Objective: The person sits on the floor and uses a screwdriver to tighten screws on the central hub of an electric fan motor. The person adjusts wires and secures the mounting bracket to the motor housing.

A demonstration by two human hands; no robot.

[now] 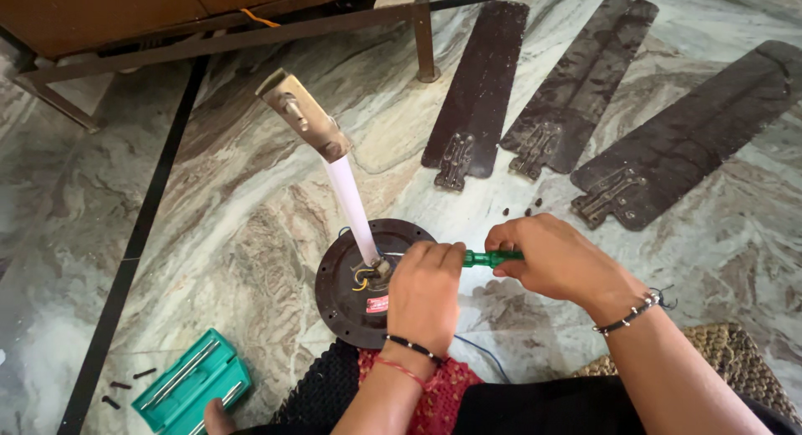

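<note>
The right hand has its grip closed around the green handle of a screwdriver, whose shaft runs leftward under the left hand. The left hand's grip is curled over that shaft, resting on the dark round fan motor on the floor, just beside its white rod.

A: What sort of place?
B: Home room, work done on the floor. Polished marble floor with black inlay strips, wooden furniture on a metal frame.
A: More?
B: Woven mat, crochet rug.
</note>
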